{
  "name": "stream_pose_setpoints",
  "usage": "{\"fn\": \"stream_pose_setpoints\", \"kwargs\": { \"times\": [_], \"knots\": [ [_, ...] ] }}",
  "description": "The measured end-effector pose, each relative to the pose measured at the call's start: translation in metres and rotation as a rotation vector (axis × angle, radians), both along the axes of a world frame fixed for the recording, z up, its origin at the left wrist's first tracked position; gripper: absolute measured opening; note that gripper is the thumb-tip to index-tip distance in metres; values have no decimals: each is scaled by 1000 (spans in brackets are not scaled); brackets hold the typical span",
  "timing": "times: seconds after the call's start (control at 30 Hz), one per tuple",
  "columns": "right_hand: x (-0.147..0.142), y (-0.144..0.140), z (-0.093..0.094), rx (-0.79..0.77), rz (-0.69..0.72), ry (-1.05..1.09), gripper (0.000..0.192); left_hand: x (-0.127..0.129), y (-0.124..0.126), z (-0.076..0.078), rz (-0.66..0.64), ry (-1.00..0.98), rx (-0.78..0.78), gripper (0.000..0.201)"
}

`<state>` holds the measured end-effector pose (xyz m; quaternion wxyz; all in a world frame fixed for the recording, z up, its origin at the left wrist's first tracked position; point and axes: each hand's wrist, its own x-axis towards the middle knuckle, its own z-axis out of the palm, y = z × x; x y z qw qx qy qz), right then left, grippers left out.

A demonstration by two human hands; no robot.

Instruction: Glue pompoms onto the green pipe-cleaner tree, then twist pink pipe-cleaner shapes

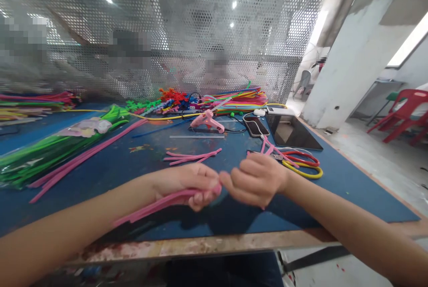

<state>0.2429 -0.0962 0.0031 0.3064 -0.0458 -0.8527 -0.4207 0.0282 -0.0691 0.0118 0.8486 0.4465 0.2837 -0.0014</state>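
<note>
My left hand (200,184) is closed around a bundle of pink pipe cleaners (157,204), whose loose ends trail back under my wrist. The gripped end of the bundle shows as a pink knob at my left fingertips. My right hand (252,180) is curled shut, its fingertips touching or almost touching that knob. A speck of pink pokes out under the right fist, looking like the tip of a pipe cleaner; the rest is hidden by the fingers. Just beyond my hands lie several short pink pipe cleaners (192,157). Scissors (302,164) with red and yellow handles rest behind my right hand.
A pink glue gun (207,121), a clear glue stick (197,137), a phone (256,126) and a dark tablet (294,132) lie farther back. Bagged green pipe cleaners (60,144) and long pink ones (90,155) are leftward. A perforated metal screen (167,33) rises behind the blue table.
</note>
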Motion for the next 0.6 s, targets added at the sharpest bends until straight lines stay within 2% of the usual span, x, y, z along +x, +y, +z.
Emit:
{"fn": "stream_pose_setpoints", "kwargs": {
  "times": [0.07,0.13,0.2,0.23,0.3,0.37,0.43,0.53,0.6],
  "knots": [
    [10,12,2,-184,-171,228,21,2,10,9,170,-64,97,22],
    [17,25,5,-464,-244,623,19,7,20,17,351,-130,235,20],
    [16,34,8,-828,-172,1019,18,17,28,22,550,-209,379,13],
    [12,37,10,-1029,-110,1137,19,23,31,24,649,-253,433,7],
    [-1,40,13,-1386,-4,1168,21,38,33,27,810,-328,496,11],
    [-18,40,15,-1571,3,1003,25,55,33,29,899,-373,525,16],
    [-32,40,19,-1522,-92,837,30,71,32,30,935,-383,535,18],
    [-39,40,27,-1238,-300,709,29,84,36,31,983,-384,558,18],
    [-32,40,32,-1145,-370,656,20,83,45,35,1060,-404,600,20]
  ]
}}
